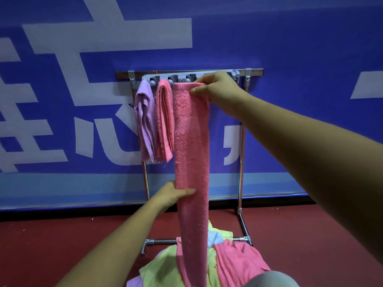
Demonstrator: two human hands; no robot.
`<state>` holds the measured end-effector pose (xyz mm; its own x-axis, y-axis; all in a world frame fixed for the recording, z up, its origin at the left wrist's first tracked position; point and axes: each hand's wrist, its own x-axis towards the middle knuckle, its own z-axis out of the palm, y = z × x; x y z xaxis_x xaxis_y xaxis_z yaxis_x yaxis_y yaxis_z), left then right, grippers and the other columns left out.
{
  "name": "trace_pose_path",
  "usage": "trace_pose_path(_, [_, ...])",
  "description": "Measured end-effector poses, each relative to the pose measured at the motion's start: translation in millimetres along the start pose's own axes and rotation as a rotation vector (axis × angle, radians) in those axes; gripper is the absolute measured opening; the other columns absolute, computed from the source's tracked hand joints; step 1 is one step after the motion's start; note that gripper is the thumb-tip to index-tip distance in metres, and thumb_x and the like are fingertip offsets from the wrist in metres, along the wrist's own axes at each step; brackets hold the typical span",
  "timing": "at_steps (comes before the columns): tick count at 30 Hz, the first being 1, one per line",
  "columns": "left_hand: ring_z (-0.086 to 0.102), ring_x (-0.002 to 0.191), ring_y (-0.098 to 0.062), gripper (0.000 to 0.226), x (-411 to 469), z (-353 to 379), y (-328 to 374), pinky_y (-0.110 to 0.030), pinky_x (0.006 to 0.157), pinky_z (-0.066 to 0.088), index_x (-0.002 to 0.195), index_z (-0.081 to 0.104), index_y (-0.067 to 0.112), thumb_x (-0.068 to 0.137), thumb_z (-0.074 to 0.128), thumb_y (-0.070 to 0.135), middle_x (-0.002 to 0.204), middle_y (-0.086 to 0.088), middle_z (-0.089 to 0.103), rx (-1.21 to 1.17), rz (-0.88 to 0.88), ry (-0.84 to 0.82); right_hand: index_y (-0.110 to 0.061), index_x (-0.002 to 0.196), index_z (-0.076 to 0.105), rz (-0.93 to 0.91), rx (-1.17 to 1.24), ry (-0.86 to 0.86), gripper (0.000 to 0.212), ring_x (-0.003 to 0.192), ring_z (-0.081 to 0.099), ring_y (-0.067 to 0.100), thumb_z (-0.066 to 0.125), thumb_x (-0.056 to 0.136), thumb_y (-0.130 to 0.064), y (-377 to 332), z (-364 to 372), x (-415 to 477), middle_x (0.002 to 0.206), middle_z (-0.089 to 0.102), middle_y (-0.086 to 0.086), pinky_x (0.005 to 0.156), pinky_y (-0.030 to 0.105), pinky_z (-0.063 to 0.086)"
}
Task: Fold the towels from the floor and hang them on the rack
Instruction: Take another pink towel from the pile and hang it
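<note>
A long pink towel [191, 146], folded into a narrow strip, hangs down from the grey clip bar [163, 76] of the metal rack [241, 141]. My right hand [217, 87] pinches its top end at the bar. My left hand [175, 195] grips the strip lower down, at its left edge. A lilac towel [145, 121] and a smaller folded pink towel [164, 121] hang on the bar to the left. Several loose towels [238, 259], yellow-green, pink, light blue and lilac, lie piled on the floor below.
The rack stands against a blue banner wall [290, 48] with large white characters. Its base bars [161, 242] rest on the dark red floor [51, 245]. A grey edge of clothing [271, 279] shows at the bottom right.
</note>
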<state>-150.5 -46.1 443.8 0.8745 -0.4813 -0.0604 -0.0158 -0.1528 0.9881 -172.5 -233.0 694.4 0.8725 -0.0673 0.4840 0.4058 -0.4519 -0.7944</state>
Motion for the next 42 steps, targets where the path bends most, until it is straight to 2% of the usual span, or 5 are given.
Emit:
trace_pose_path(8, [0.069, 0.087, -0.023, 0.062, 5.0, -44.0, 3.9, -0.031, 0.081, 0.054, 0.108, 0.071, -0.003, 0.056, 0.09, 0.026, 0.102, -0.017, 0.073, -0.207, -0.027, 0.003, -0.005, 0.071, 0.069, 0.199, -0.162, 0.346, 0.01, 0.062, 0.054, 0.015, 0.069, 0.08, -0.01, 59.8, -38.3, 3.2, 0.069, 0.062, 0.007, 0.059, 0.028, 0.044])
trace_pose_path(12, [0.07, 0.069, -0.013, 0.012, 7.5, -73.2, 58.9, -0.022, 0.065, 0.057, 0.09, 0.078, 0.005, 0.083, 0.071, 0.012, 0.084, -0.009, 0.076, -0.268, 0.084, 0.015, 0.0, 0.075, 0.066, 0.411, -0.21, 0.45, 0.016, 0.061, 0.051, 0.019, 0.065, 0.074, -0.015, 114.8, -46.0, -7.1, 0.065, 0.053, 0.011, 0.055, 0.031, 0.043])
trace_pose_path(19, [0.07, 0.067, -0.017, 0.053, -7.3, -81.5, 149.0, -0.029, 0.063, 0.059, 0.107, 0.069, 0.006, 0.061, 0.084, 0.025, 0.078, -0.007, 0.073, -0.298, 0.171, -0.161, -0.003, 0.079, 0.058, 0.724, -0.55, -0.109, 0.015, 0.054, 0.055, 0.023, 0.068, 0.083, -0.013, 144.2, -4.9, -48.7, 0.065, 0.057, 0.013, 0.051, 0.029, 0.049])
trace_pose_path(29, [0.068, 0.073, -0.014, 0.019, 11.1, -58.0, 180.9, -0.025, 0.072, 0.057, 0.099, 0.073, 0.01, 0.084, 0.062, 0.012, 0.084, -0.003, 0.072, -0.13, 0.119, -0.315, -0.01, 0.117, 0.069, 0.308, 0.434, -0.479, 0.039, 0.101, 0.059, 0.028, 0.06, 0.094, -0.04, 64.3, 35.8, -27.6, 0.112, 0.067, 0.014, 0.095, 0.04, 0.044])
trace_pose_path(42, [0.065, 0.084, -0.018, 0.033, 21.9, -61.5, 153.0, -0.031, 0.08, 0.055, 0.107, 0.066, 0.0, 0.083, 0.072, 0.022, 0.099, -0.01, 0.069, 0.041, -0.023, -0.466, -0.008, 0.071, 0.053, 0.249, 0.315, -0.308, 0.027, 0.049, 0.052, 0.008, 0.056, 0.098, -0.006, 57.2, -3.3, -18.3, 0.058, 0.055, 0.0, 0.049, 0.018, 0.044])
